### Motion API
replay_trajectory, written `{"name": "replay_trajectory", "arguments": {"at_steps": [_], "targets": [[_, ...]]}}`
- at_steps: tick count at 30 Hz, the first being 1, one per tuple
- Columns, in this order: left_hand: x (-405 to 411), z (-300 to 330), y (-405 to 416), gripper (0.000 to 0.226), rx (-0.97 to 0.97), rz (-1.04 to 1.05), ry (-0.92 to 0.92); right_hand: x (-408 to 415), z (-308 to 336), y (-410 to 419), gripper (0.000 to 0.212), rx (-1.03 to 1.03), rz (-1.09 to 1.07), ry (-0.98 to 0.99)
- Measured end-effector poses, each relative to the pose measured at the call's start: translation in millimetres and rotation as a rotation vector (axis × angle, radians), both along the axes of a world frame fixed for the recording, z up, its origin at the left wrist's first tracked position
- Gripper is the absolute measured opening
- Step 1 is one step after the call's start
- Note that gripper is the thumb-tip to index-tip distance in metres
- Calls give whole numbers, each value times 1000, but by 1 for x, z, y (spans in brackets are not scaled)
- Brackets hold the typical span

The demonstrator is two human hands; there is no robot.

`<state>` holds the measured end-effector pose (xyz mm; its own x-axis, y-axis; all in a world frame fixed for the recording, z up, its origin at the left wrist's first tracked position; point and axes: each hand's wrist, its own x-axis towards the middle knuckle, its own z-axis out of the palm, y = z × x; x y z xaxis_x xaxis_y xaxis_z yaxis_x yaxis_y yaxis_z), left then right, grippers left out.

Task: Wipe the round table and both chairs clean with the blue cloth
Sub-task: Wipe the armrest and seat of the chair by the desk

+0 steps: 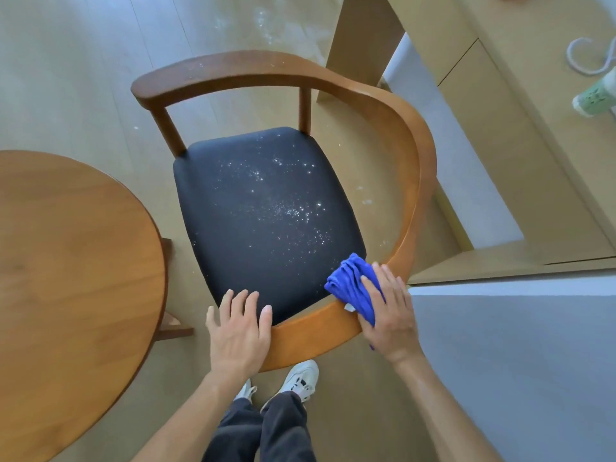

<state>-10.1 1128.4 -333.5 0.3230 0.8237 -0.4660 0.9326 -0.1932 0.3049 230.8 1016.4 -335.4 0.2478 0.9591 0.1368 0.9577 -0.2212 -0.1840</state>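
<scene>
Head view, looking down on a pale wood-plank floor (83, 61). At left, part of the round brown wooden table (66, 261), its visible top free of specks. At centre, the brown wooden armchair with a curved back-and-arm rail (413, 181) and a black padded seat (266, 221); white specks dot the seat, thickest toward its middle and right, and a few lie on the far stretch of the rail. The second chair is not in view.

On the near right of the rail, the bunched blue cloth (350, 281) lies pressed under the right hand (390, 308), whose fingers are spread flat on it rather than curled around it. The left hand (240, 331) rests open, palm down, on the near end of the rail, holding nothing and apparently steadying the chair.

Key relation: the rail's long axis curves away from the cloth, forward and then leftward around the seat; the speckled seat lies forward and left of the cloth, just beside it. The right hand is the nearer to both, so either stroke would fall to it. Judged stage: chair rail in progress, seat not yet wiped.
</scene>
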Motion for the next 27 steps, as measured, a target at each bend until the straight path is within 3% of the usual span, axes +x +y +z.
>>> {"name": "replay_trajectory", "arguments": {"at_steps": [4, 8, 11, 18, 23, 27], "targets": [[2, 0, -2, 68, 59, -78, 79, 63, 1, 24, 45, 11, -275, 56], [1, -4, -2, 62, 72, -90, 117, 52, 3, 51, 44, 52, -486, 95], [2, -1, -2, 62, 78, -105, 123, 5, 7, 39, 39, 29, -429, 40], [3, 7, -3, 63, 72, -80, 92, -140, 1, 4, 38, 29, -142, 191], [6, 6, -4, 65, 103, -33, 82, -62, -3, 0, 39, 58, 198, 34], [5, 2, -4, 65, 135, -59, 116, 46, -2, 10, 36, 70, 122, -51]]}}
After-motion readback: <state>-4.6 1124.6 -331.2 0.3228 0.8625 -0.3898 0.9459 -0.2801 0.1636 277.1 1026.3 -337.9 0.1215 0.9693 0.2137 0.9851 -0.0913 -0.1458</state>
